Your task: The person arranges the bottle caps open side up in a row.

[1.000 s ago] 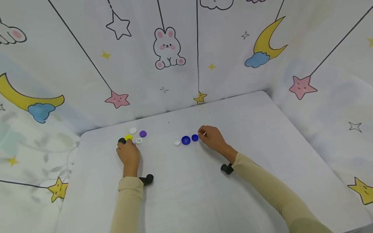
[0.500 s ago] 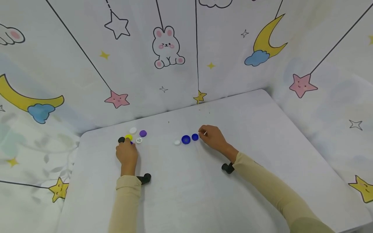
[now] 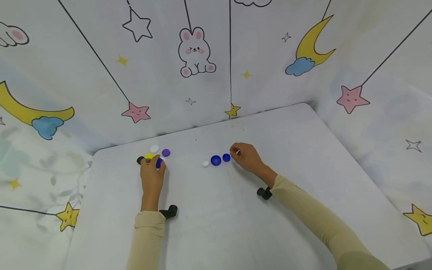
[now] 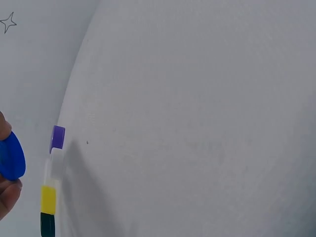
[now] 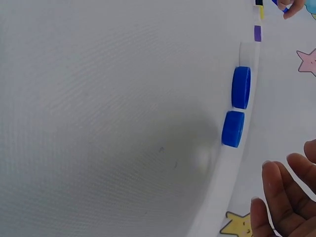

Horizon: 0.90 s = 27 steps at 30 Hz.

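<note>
My left hand (image 3: pixel 152 182) pinches a blue bottle cap (image 3: pixel 159 162) between thumb and fingers, above the left cluster of caps. The left wrist view shows the blue cap held on edge, apart from the table. Beside it lie a black cap (image 3: pixel 140 160), a yellow cap (image 3: pixel 149 156), a white cap (image 3: pixel 154 149) and a purple cap (image 3: pixel 165 152). Another white cap is mostly hidden behind the held one. My right hand (image 3: pixel 248 158) hovers with loosely bent fingers, holding nothing, just right of a small blue cap (image 3: pixel 226 157).
Left of the small blue cap, a larger blue cap (image 3: pixel 216 160) and a white cap (image 3: pixel 205 164) continue a row on the white table (image 3: pixel 216 225). A patterned curtain (image 3: pixel 256 45) stands behind the table's far edge. Each wrist wears a black camera mount (image 3: pixel 264 193).
The left hand has picked up the blue cap, which was mostly under its fingers, and lifted it slightly to the right. The right hand stays nearly still.
</note>
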### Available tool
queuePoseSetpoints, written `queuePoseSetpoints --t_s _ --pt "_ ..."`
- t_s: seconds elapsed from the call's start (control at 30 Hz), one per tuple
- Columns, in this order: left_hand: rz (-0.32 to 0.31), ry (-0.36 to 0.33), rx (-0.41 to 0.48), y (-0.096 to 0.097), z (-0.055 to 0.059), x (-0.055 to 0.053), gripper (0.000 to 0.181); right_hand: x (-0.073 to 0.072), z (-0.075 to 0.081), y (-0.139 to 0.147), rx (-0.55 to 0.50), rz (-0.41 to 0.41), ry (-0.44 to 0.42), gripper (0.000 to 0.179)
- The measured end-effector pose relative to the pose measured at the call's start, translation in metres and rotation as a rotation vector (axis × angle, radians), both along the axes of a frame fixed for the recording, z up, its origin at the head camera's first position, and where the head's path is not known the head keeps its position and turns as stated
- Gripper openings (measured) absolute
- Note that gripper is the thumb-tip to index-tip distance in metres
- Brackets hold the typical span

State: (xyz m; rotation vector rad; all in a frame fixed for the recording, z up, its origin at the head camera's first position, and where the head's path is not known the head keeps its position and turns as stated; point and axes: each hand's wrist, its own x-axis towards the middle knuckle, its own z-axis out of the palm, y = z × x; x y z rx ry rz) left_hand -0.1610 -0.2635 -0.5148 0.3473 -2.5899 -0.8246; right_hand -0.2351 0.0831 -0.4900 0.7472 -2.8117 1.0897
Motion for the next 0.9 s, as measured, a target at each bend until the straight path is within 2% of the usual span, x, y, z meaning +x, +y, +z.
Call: queuePoseSetpoints --t_s 0.13,0.47,0.7,0.9 --pt "-0.017 0.025 0.027 0.004 0.005 0.002 0.033 0.0 0.0 -0.001 -0.008 0.009 0.018 0.012" --pt "-0.037 0.039 0.089 0.015 0.006 0.007 0.035 0.003 0.003 0.0 -0.018 0.017 0.016 0.014" --pt "-0.05 0.048 0.079 0.023 0.009 0.007 0.035 0.005 0.007 -0.003 -0.02 0.029 -0.004 0.016" --pt "-0.095 0.065 0.084 0.029 0.009 0.006 0.032 0.007 0.011 -0.006 -0.025 0.04 -0.021 0.016"
